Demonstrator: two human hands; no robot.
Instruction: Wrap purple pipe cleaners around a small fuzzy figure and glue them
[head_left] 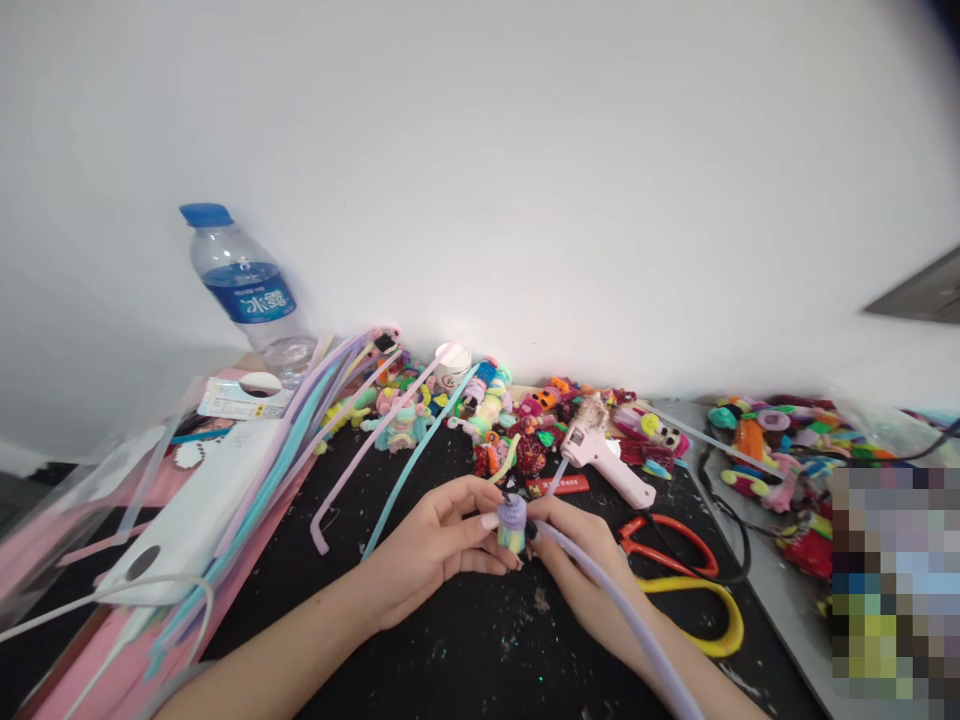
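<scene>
Between my two hands, above the black mat, is a small pipe-cleaner figure point(512, 520), purple on top with yellow and pale green below. My left hand point(442, 535) pinches it from the left with thumb and fingers. On the other side my right hand point(574, 545) has its thumb and fingertips closed at the figure's edge, where a long lilac pipe cleaner point(626, 608) begins. That strip runs back over my right wrist toward the lower edge of the view. My fingers hide parts of the figure.
A pale pink glue gun point(611, 465) lies beyond my right hand. Red-handled scissors point(675, 540) and a yellow handle point(724, 615) lie at right. Several colourful pipe-cleaner figures point(405, 415) line the wall. Left are a water bottle point(244, 285), pipe cleaners point(281, 480) and a white power bank point(180, 515).
</scene>
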